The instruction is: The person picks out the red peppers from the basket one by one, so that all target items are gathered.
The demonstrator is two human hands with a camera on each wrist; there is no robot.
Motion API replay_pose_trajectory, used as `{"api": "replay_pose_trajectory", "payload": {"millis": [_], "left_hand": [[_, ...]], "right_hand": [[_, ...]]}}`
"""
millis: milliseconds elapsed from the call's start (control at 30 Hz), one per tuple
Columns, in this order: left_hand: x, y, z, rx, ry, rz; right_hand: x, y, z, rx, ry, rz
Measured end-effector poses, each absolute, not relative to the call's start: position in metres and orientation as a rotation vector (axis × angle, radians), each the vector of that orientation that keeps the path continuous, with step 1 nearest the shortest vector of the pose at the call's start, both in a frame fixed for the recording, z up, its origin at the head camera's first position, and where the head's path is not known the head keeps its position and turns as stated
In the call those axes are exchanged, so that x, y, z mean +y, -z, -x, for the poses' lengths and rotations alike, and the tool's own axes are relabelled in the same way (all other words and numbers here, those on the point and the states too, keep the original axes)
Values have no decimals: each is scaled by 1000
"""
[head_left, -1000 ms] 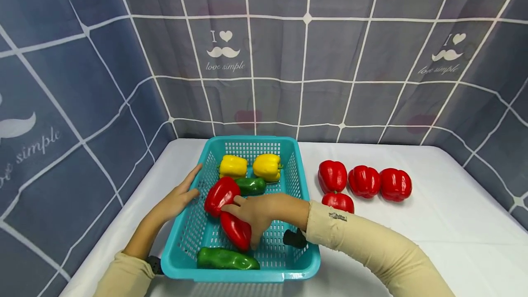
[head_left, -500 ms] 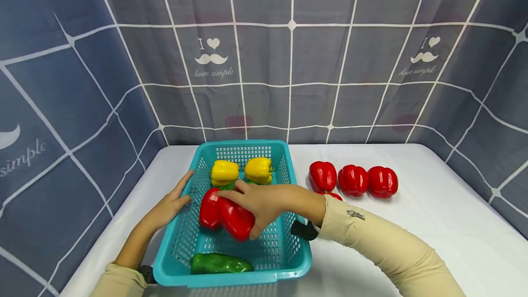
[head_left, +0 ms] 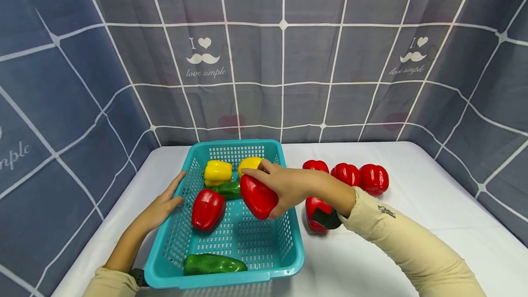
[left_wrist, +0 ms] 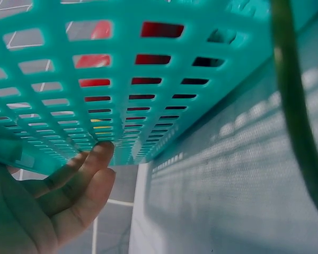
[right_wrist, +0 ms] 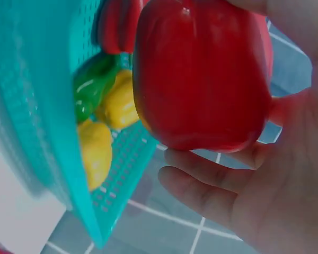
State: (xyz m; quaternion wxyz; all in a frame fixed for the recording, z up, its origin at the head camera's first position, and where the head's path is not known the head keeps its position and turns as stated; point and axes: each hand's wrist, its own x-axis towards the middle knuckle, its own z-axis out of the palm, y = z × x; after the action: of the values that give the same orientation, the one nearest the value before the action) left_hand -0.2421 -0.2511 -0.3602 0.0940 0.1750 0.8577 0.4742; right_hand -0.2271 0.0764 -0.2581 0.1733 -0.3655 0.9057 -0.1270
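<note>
My right hand [head_left: 290, 187] holds a red bell pepper [head_left: 257, 198] above the right half of the teal basket [head_left: 224, 280]. In the right wrist view, thumb and fingers lie round this red pepper [right_wrist: 201, 79]. My left hand [head_left: 158, 212] rests against the basket's left side, fingertips at the rim; the left wrist view has its fingers along the outer wall [left_wrist: 111, 111]. Inside the basket lie another red bell pepper [head_left: 208, 210], a yellow bell pepper [head_left: 217, 173], a second yellow one [head_left: 249, 164] partly hidden, a green pepper [head_left: 228, 190] and a long green pepper [head_left: 214, 264].
Several red bell peppers [head_left: 374, 179] sit on the white table [head_left: 371, 233] right of the basket, some partly covered by my right arm. A grey-blue curtain [head_left: 264, 63] with white grid lines stands behind and at both sides.
My right hand has lifted the red bell pepper off the basket's floor, away from the other red one, and carried it up and right. The left hand stays at the basket's side.
</note>
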Motion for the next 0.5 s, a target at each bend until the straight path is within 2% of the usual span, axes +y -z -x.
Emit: {"api": "replay_pose_trajectory", "payload": {"millis": [267,500], "left_hand": [[-250,361,241,2592,-1377,-558],[-251,361,242,2575,-1387,-572]], "right_hand": [[111,255,227,2670,459,946],[148,261,226,2653,730,829]]}}
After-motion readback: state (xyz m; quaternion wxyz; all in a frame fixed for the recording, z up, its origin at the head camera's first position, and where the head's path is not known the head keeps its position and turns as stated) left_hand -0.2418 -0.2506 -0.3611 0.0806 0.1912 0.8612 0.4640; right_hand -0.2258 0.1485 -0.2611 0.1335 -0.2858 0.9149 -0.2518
